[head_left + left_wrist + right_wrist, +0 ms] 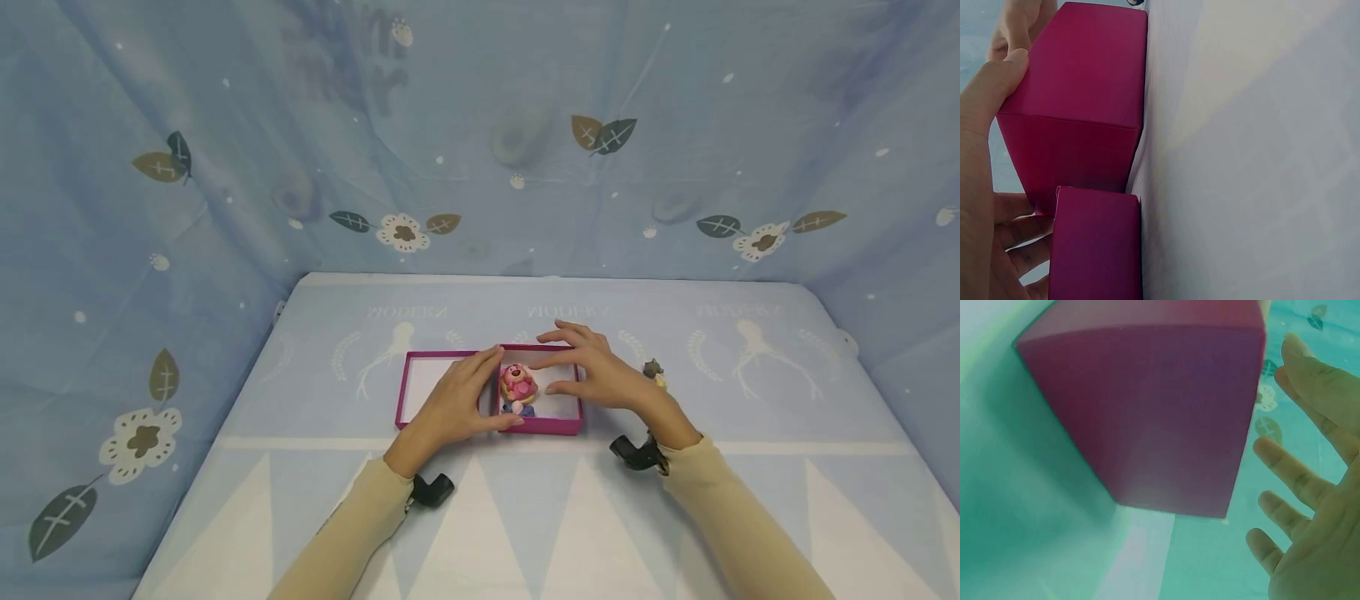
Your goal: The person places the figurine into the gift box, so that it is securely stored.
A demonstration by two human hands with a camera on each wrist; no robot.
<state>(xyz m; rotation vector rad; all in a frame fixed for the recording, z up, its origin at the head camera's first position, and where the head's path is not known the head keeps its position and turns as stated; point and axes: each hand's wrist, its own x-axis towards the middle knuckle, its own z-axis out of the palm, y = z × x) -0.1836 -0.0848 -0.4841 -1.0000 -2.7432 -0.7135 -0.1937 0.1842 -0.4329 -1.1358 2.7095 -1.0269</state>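
Note:
A magenta box (551, 427) with a white inside stands open-topped on the table. In its left half lies a pink toy figure (519, 385) with blue at its lower end. My left hand (453, 404) holds the box's left end, its thumb on the near rim and its fingers toward the far side; the left wrist view shows the thumb (997, 84) on the box edge. Over the box's right side is my right hand (611, 375), fingers spread and holding nothing. The right wrist view shows those fingers (1297, 472) apart beside the box wall (1160, 412).
A shallower magenta tray, perhaps the lid (401, 392), lies white inside up, just left of the box. Behind my right wrist a small grey and yellow figure (654, 371) is partly hidden. Blue patterned cloth (480, 167) hangs behind the table.

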